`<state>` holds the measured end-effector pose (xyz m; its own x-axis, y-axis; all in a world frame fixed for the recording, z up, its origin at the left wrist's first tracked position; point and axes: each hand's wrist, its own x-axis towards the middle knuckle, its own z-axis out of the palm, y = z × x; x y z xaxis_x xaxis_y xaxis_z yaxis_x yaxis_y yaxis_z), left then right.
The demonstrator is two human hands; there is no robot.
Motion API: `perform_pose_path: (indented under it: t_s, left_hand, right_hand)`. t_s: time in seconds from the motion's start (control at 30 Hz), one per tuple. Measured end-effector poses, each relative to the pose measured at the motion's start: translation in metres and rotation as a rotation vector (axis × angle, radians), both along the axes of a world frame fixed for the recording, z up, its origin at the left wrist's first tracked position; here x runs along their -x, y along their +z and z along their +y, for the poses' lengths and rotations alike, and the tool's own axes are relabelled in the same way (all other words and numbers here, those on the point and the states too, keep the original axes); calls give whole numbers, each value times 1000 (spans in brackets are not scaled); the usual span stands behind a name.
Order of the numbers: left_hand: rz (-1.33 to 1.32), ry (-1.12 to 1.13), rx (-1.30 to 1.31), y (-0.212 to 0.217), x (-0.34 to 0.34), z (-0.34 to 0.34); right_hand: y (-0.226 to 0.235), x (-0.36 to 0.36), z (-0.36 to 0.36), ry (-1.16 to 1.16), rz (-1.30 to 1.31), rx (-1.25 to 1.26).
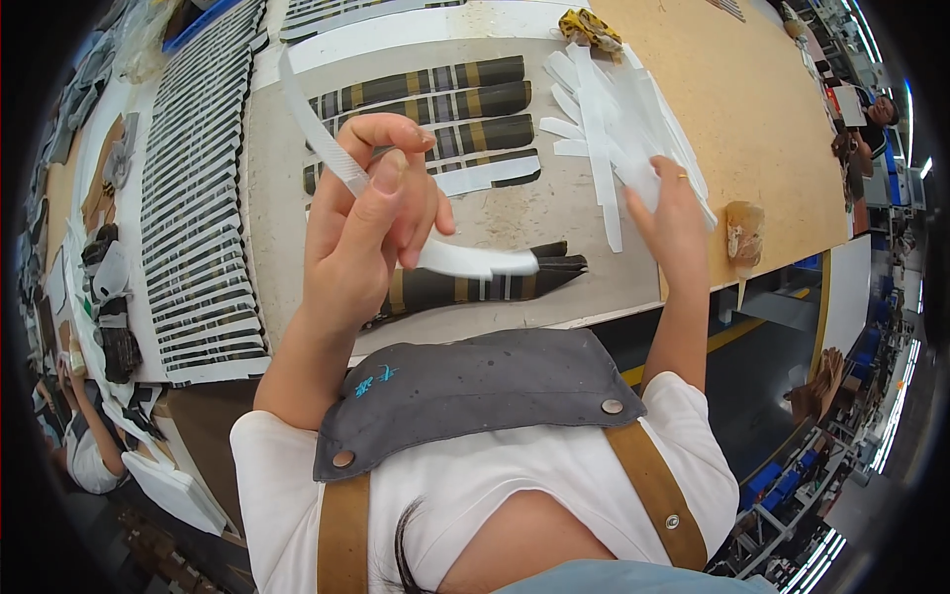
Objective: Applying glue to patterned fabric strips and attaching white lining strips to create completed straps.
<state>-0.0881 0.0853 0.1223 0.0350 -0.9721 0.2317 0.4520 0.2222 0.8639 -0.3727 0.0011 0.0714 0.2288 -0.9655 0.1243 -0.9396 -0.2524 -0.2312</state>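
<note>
My left hand [371,203] is raised over the near part of the table, its fingers closed around a narrow white strip [315,129]. One end of that strip rises past my fingertips to the upper left; the other curves out below my hand to the right. My right hand [675,213] rests on a loose pile of white strips [597,124], thumb and fingers apart. Dark plaid pieces [482,104] lie in rows ahead of my left hand, the nearest row partly covered by a white strip [485,176]. Under the held strip sits a folded stack of plaid pieces [515,285].
To the left stands a long column of plaid pieces [203,198]. A yellow patterned cloth bundle [591,30] tops the white pile. A glue-stained container [743,236] stands at the table's right edge. Other people show at the far left and far right.
</note>
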Motion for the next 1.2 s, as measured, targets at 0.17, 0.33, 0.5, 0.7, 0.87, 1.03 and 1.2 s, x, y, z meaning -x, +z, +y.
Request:
perform_pose_path:
  t_s: [0.17, 0.33, 0.5, 0.7, 0.87, 1.03, 1.2]
  left_hand:
    - [-15, 104, 90, -11, 10, -11]
    - [-62, 172, 117, -11, 11, -22]
    - [-384, 439, -38, -37, -36, -17]
    - [-511, 387, -480, -74, -76, -6]
    - [-956, 636, -485, -92, -88, -4]
    - [-1126, 643, -507, -96, -86, -5]
    - [-1203, 640, -472, -98, -86, -5]
  right_hand:
    - [34, -65, 7, 452, -447, -47]
    - [22, -123, 7, 726, -1051, -796]
    - [18, -135, -32, 569, -769, -851]
    - [-18, -151, -61, 600, -506, -525]
    - [-25, -168, -65, 598, -336, -544]
    - [-34, -177, -66, 635, -184, -470]
    - [-35, -176, -68, 676, -176, -431]
